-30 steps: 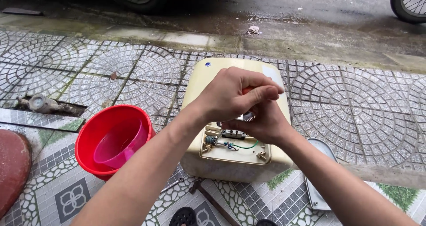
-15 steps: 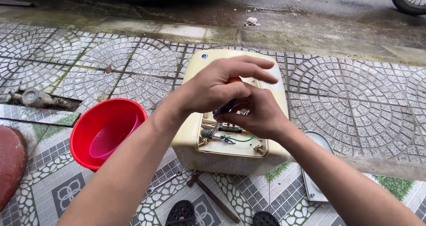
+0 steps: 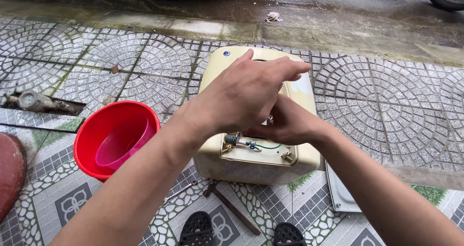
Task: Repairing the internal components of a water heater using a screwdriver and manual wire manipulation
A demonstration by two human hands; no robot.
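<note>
Left hand (image 3: pixel 249 94): fingers spread open — hovering over the cream plastic box-shaped water heater (image 3: pixel 256 144).
Right hand (image 3: pixel 290 125): underneath, at the wiring — grip cannot be told.

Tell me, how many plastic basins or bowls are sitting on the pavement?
2. A red basin stands on the tiles left of the cream appliance, and a smaller pink bowl lies inside it. More could be hidden behind the arms.
</note>
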